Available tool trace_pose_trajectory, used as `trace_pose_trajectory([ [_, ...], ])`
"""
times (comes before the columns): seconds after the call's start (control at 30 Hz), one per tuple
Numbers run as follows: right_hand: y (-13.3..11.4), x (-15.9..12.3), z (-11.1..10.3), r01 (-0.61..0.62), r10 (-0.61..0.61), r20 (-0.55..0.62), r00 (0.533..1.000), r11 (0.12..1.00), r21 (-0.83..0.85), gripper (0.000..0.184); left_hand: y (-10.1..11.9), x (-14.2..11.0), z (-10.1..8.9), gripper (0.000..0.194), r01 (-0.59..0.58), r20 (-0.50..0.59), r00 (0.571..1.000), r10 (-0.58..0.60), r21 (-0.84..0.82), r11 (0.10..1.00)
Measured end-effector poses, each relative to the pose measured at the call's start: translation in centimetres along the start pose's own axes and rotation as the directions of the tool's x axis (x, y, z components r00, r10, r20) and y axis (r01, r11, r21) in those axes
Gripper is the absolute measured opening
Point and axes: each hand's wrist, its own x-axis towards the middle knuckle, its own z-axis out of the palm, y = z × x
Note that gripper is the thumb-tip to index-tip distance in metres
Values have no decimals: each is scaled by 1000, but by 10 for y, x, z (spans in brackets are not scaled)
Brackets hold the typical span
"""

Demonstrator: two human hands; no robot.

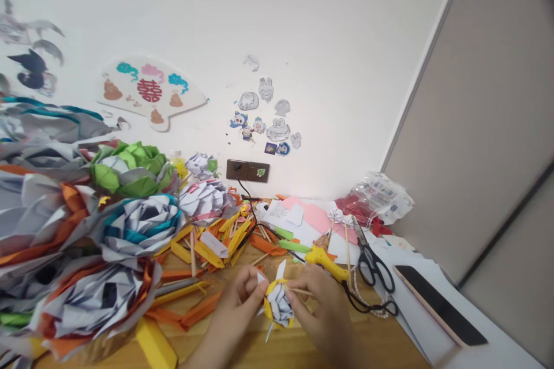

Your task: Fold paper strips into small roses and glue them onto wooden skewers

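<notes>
Low in the middle of the head view, both my hands meet over a wooden table (389,346). My left hand (237,305) is closed, pinching the left side of a small folded paper flower (278,303) with yellow edges and a white, dark-printed centre. My right hand (320,308) is closed too, gripping the flower's right side together with a thin wooden stick (298,290) that lies across its fingers. The flower hangs just above the tabletop.
Large paper flowers (130,230) pile up on the left. Yellow and orange folded strips (208,253) lie behind my hands. A yellow glue gun (326,261), black scissors (374,268) and a dark phone (439,304) sit to the right. A plastic bag (381,193) rests by the wall.
</notes>
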Motion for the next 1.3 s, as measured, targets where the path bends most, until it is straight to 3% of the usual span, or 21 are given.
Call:
trace_pose_trajectory([
  [0.13, -1, 0, 0, -42, 42, 47, 998, 999, -1, 11, -5, 0, -3, 41, -24, 10, 1000, 24, 48, 999],
  [0.23, -2, -4, 3, -160, 156, 90, 984, 987, 34, 14, -5, -1, -3, 37, -44, 7, 999, 43, 86, 995],
  [0.3, -3, -6, 6, -308, 296, 140, 945, 948, 76, 16, -3, -2, -3, 37, -50, 1, 999, 50, 97, 994],
  [0.4, -4, -6, 9, -517, 485, 213, 848, 846, 130, 16, -3, -4, -2, 36, -74, -13, 997, 76, 119, 990],
  [0.5, -5, -3, 10, -596, 558, 235, 796, 792, 135, 14, -6, -5, -3, 32, -95, -19, 995, 99, 166, 981],
  [0.6, -3, -1, 9, -609, 573, 223, 789, 778, 154, 13, -8, -2, -4, 32, -101, -21, 994, 106, 170, 980],
  [0.73, -1, -1, 3, -572, 536, 204, 819, 787, 230, 11, -2, 2, -4, 40, -40, 33, 999, 38, 67, 997],
  [0.83, -2, 1, -3, -375, 332, 207, 920, 898, 228, 10, 2, 4, -5, 44, -8, 123, 992, 2, 52, 999],
  [0.9, -3, 3, -6, -208, 161, 233, 959, 960, 190, 10, 0, 5, -6, 43, -3, 162, 987, -9, 73, 997],
  [1.0, -4, 6, -9, -111, 56, 307, 950, 980, 167, 12, -4, 5, -8, 42, 6, 199, 980, -28, 112, 994],
  [1.17, -2, 10, -14, -154, 44, 448, 893, 965, 213, 22, -3, 2, -7, 41, 16, 224, 973, -55, 173, 985],
  [1.3, -4, 10, -14, -175, 61, 488, 871, 966, 192, 27, -1, -1, -5, 39, 21, 226, 972, -67, 198, 980],
])
